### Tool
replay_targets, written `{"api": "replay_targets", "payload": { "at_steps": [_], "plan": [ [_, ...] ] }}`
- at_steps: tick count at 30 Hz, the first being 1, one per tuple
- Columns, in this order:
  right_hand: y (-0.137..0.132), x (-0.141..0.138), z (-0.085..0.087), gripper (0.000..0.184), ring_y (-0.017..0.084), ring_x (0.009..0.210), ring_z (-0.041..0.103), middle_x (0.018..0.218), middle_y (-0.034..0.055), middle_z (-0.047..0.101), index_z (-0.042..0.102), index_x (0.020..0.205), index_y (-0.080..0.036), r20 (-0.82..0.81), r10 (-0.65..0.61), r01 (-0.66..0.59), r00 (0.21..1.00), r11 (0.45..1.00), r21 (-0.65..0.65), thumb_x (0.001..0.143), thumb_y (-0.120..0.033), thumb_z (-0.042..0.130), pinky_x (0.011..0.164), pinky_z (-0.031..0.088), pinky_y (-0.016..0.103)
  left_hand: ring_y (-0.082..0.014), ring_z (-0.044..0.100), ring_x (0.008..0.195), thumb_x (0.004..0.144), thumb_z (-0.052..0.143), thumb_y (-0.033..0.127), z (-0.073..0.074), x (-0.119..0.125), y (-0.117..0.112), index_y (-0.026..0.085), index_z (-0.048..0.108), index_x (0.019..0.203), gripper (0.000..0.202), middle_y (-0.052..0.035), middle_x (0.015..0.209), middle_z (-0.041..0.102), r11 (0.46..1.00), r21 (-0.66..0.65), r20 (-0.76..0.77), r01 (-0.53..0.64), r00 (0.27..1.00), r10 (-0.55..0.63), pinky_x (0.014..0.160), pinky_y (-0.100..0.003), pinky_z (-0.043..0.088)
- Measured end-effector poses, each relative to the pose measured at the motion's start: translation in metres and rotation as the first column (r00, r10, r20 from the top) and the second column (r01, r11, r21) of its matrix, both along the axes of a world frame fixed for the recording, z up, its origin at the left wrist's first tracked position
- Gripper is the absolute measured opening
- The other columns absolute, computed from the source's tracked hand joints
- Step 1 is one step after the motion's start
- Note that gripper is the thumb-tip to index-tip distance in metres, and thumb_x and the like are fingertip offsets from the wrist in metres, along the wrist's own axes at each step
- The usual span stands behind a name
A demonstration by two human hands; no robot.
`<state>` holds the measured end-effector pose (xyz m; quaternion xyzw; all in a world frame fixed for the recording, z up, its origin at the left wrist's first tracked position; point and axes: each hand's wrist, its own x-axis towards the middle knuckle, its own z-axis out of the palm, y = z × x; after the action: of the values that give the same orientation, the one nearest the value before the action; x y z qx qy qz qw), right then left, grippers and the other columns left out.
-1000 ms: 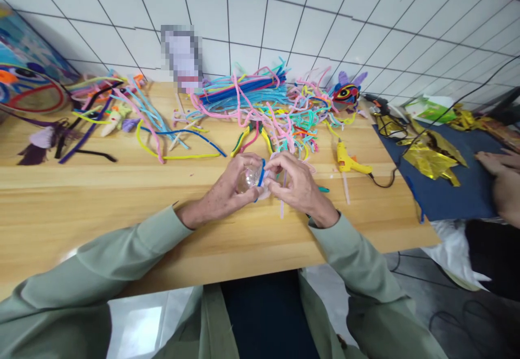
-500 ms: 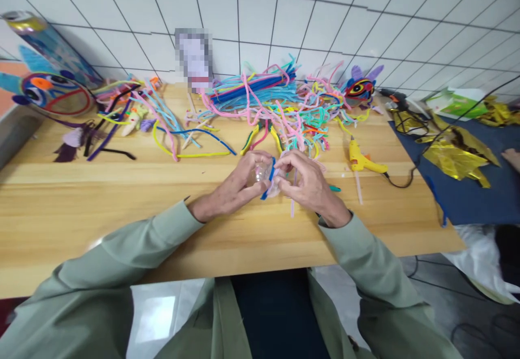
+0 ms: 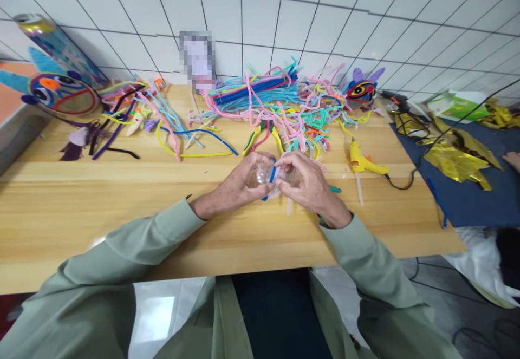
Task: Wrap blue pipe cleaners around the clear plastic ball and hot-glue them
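My left hand is closed around a small, clear, rounded plastic piece, thumb below and fingers above. Against that piece lies a short strip of blue pipe cleaner. From the other side, my right hand pinches the piece's pale lilac part beside the blue strip. Its fingertips hide the exact grip. A pale lilac pipe cleaner hangs below my right fingers. Just beyond both hands lie pliers with yellow-green handles.
Pipe cleaners are heaped along the wall. A yellow glue gun with a cord lies to the right, near gold foil on a dark blue mat. Decorated masks stand left and right. Another person's hand shows at the right edge.
The view has shifted slightly. The blue strip looks more upright and closer against the plastic piece. Both hands keep nearly the same place and grip.
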<state>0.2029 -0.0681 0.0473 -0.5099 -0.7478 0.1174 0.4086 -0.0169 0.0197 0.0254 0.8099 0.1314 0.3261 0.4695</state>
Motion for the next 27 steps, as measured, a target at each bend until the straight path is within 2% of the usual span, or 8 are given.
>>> {"api": "replay_targets", "payload": {
  "at_steps": [6, 9, 12, 17, 23, 27],
  "plan": [
    [-0.001, 0.003, 0.004, 0.040, 0.026, 0.098, 0.068, 0.114, 0.0059, 0.071, 0.065, 0.126, -0.028, 0.021, 0.010, -0.010, 1.000, 1.000, 0.000, 0.087, -0.019, 0.075, 0.089, 0.059, 0.043, -0.0286, 0.064, 0.136, 0.102, 0.076, 0.037, -0.006, 0.001, 0.001, 0.026, 0.055, 0.135, 0.040, -0.0137, 0.142, 0.064, 0.989, 0.149, 0.085, -0.021, 0.996, 0.009, 0.118, -0.050, 0.053],
    [-0.001, 0.003, 0.002, 0.043, 0.027, 0.103, 0.069, 0.119, 0.0073, 0.071, 0.065, 0.129, -0.028, 0.026, 0.010, -0.010, 1.000, 1.000, -0.007, 0.088, -0.019, 0.074, 0.092, 0.060, 0.045, -0.0311, 0.063, 0.139, 0.102, 0.076, 0.039, -0.009, 0.000, 0.002, 0.025, 0.052, 0.142, 0.049, -0.0160, 0.144, 0.063, 0.982, 0.185, 0.064, -0.019, 0.998, 0.007, 0.120, -0.053, 0.053],
    [-0.002, 0.002, 0.000, 0.045, 0.028, 0.107, 0.069, 0.123, 0.0084, 0.070, 0.066, 0.131, -0.029, 0.035, 0.008, -0.006, 0.999, 0.999, -0.033, 0.088, -0.019, 0.074, 0.094, 0.060, 0.046, -0.0321, 0.062, 0.142, 0.102, 0.074, 0.040, -0.009, 0.000, 0.003, 0.025, 0.053, 0.142, 0.047, -0.0164, 0.145, 0.064, 0.979, 0.206, 0.025, -0.012, 1.000, 0.007, 0.122, -0.055, 0.051],
    [-0.001, 0.002, 0.000, 0.045, 0.028, 0.109, 0.070, 0.126, 0.0101, 0.070, 0.066, 0.133, -0.027, 0.055, 0.013, -0.012, 0.998, 1.000, -0.008, 0.089, -0.019, 0.073, 0.095, 0.060, 0.047, -0.0327, 0.060, 0.143, 0.105, 0.072, 0.044, -0.008, -0.001, 0.004, 0.026, 0.054, 0.141, 0.044, -0.0159, 0.146, 0.063, 0.984, 0.180, 0.028, 0.003, 1.000, -0.008, 0.125, -0.056, 0.048],
    [0.001, 0.004, 0.001, 0.044, 0.028, 0.108, 0.070, 0.122, 0.0096, 0.071, 0.067, 0.130, -0.025, 0.054, 0.019, -0.019, 0.998, 1.000, -0.007, 0.087, -0.017, 0.072, 0.095, 0.059, 0.046, -0.0316, 0.055, 0.149, 0.116, 0.048, 0.052, -0.003, -0.006, 0.006, 0.026, 0.054, 0.142, 0.038, -0.0159, 0.152, 0.059, 0.995, 0.060, -0.029, 0.084, 0.996, -0.083, 0.130, -0.058, 0.043],
    [0.001, 0.004, 0.000, 0.044, 0.027, 0.103, 0.069, 0.120, 0.0074, 0.071, 0.067, 0.129, -0.027, 0.047, -0.005, 0.006, 0.999, 1.000, -0.029, 0.086, -0.018, 0.074, 0.092, 0.059, 0.045, -0.0315, 0.052, 0.154, 0.111, 0.062, 0.051, 0.003, -0.007, 0.007, 0.027, 0.052, 0.142, 0.040, -0.0160, 0.159, 0.055, 0.994, 0.058, -0.071, 0.093, 0.994, -0.088, 0.132, -0.057, 0.042]
  ]
}}
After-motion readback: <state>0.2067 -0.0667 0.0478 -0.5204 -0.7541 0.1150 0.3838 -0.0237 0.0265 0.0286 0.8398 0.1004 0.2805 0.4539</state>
